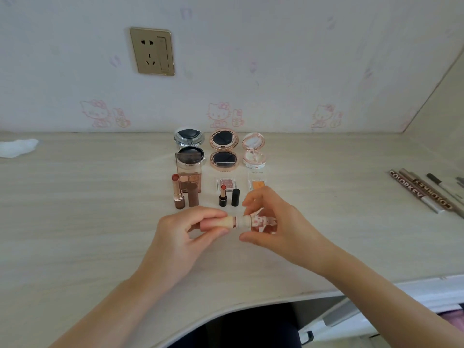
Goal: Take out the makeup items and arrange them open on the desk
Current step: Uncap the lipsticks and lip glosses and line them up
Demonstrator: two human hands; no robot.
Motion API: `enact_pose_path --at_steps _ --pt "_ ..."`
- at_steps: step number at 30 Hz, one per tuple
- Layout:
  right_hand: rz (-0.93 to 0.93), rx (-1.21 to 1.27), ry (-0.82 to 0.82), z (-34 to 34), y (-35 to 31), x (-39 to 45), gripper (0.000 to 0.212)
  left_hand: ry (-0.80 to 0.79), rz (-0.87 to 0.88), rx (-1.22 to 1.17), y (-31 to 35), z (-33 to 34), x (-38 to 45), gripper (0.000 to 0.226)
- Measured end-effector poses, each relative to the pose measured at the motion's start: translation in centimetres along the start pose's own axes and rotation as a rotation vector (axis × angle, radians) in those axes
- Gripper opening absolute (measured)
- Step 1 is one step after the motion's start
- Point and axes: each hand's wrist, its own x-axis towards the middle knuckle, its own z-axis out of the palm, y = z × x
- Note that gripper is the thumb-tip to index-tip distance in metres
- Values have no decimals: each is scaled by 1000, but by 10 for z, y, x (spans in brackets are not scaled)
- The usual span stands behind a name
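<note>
Lipstick (241, 221) held sideways between both hands, cap parting.

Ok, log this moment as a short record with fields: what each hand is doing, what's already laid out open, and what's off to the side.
left hand: grips the beige cap
right hand: grips the patterned lipstick tube
cap state: a narrow gap shows between cap and tube
laid out open: three round compacts, eyeshadow palette, two uncapped lipsticks standing upright
side items: pencils at right, tissue at far left
surface: desk
</note>
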Motion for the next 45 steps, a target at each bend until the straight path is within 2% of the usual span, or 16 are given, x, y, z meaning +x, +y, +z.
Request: enact_pose_path --at_steps 1,3,5,10,13,15,18,20,23,26,28,31,34,38,42,45 --pt "57 35 3 0 -1 1 41 6 8 -2 0 -1 1 25" --pt "173 139 -13 0 -2 2 27 30 13 -8 -1 -2 2 25" --pt "241 226 -56 0 -3 2 28 41 15 -6 -2 -2 2 25" --pt "135 174 -23 -3 1 3 7 5 -62 -41 -3 -3 0 22" --pt "99 220 -17 -6 1 2 32 6 -75 -36 -3 -3 0 21" --pt "142 302 -41 -4 -1 1 39 -5 -61 -52 -2 -2 1 21" --pt "275 397 -94 0 -5 4 30 -7 -39 -58 -1 -1 0 21" --pt "317 368 -132 2 -6 6 36 -4 -51 -58 -2 -2 0 21" --pt "207 246 -84 2 -6 7 6 -2 -72 -33 -2 -4 0 19" --pt "74 178 -25 -4 -4 8 26 -15 -95 -38 -1 -4 0 17" --pt "42 184 -22 -6 -5 8 31 -23 -117 -76 -1 -4 1 17" --pt "74 309 -16 -7 -7 8 27 -36 -163 -175 -1 -4 1 11" --pt "125 458 58 -8 -8 10 30 -57 -208 -260 0 -4 3 5" --pt "201 654 114 -9 -9 13 35 -97 -252 -351 5 -2 4 10" --pt "233 681 115 -12 -11 15 25 -105 -271 -389 6 -1 4 19" --pt "241 709 101 -13 -10 15 26 -96 -289 -400 6 -1 4 21"
